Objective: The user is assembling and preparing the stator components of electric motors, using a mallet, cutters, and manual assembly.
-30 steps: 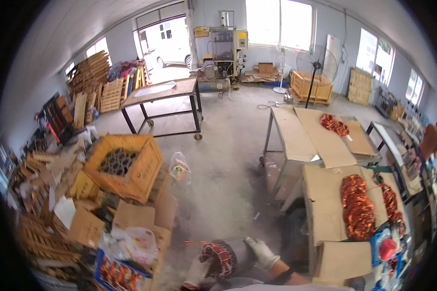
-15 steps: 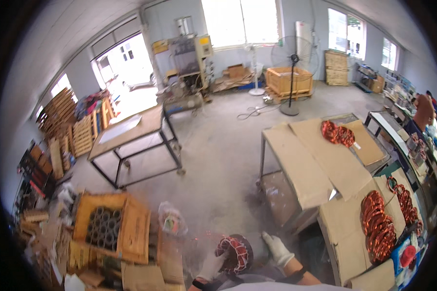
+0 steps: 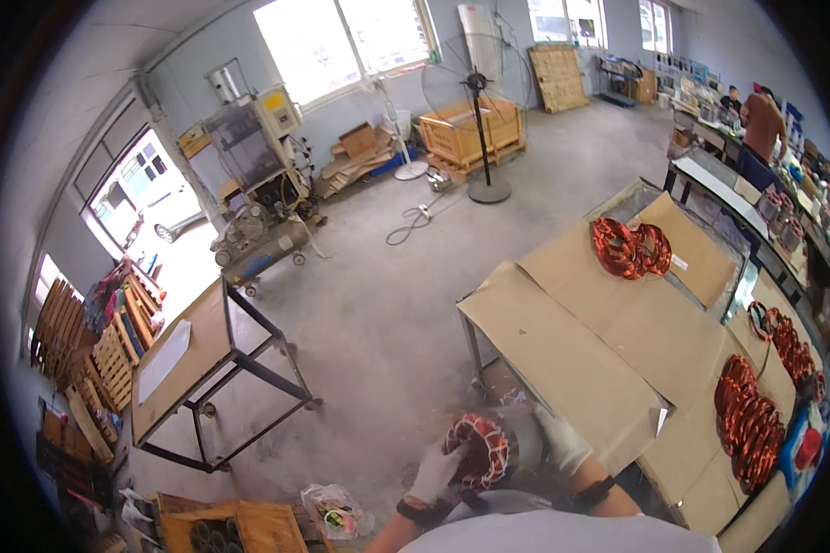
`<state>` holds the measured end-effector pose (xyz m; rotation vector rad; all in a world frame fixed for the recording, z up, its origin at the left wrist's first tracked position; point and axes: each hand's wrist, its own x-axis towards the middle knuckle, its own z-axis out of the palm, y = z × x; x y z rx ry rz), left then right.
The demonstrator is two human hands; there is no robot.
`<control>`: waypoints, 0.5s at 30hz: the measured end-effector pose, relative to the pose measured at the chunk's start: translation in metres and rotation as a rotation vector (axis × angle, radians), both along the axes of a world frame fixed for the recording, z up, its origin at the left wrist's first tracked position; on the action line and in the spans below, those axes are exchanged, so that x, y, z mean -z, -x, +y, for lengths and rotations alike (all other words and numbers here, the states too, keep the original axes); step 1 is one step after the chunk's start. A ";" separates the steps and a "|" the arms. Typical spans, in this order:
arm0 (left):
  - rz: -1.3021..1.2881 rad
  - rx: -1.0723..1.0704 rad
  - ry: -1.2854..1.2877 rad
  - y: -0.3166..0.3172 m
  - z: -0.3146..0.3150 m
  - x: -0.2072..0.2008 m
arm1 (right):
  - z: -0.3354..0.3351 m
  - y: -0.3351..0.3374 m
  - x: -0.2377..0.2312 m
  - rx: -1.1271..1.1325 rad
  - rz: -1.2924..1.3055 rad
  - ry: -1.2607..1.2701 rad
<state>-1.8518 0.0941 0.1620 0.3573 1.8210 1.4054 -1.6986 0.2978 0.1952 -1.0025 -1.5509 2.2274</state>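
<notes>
Close in front of my body is a motor stator (image 3: 485, 451), a grey cylinder whose dark red wire winding is laced with white cord and faces me. My left hand (image 3: 433, 474), in a white glove, is closed on the winding end at its left. At the other end my right hand (image 3: 563, 441), also gloved in white, lies against the grey body; its fingers are partly smeared and seem wrapped round the far side. The stator is held up off any surface, just left of the cardboard-covered table (image 3: 572, 369).
Copper coil bundles (image 3: 631, 249) lie on that table, and more wire coils (image 3: 749, 422) at the right. A wheeled table (image 3: 194, 369) stands left. Low at front left are a wooden crate (image 3: 267, 525) and a plastic bag (image 3: 337, 510). A floor fan (image 3: 477, 138) stands farther off.
My view has turned rightward, toward the cardboard-covered table. The stator has come with both hands and now sits nearer that table's edge. My right hand is closer against the stator.
</notes>
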 end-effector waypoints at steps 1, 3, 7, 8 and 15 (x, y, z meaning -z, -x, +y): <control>-0.007 0.003 0.030 0.019 0.016 -0.003 | 0.016 0.015 -0.008 -0.010 -0.077 -0.011; 0.013 0.026 0.041 0.057 0.041 -0.001 | 0.045 0.046 -0.024 -0.022 -0.167 -0.016; 0.079 0.123 -0.027 0.127 0.104 -0.021 | 0.087 0.109 -0.007 0.122 -0.193 0.106; 0.073 0.149 -0.021 0.147 0.124 -0.025 | 0.099 0.122 0.010 0.207 -0.100 0.195; 0.287 0.436 0.138 0.252 0.232 -0.032 | 0.158 0.201 0.036 0.453 -0.025 0.240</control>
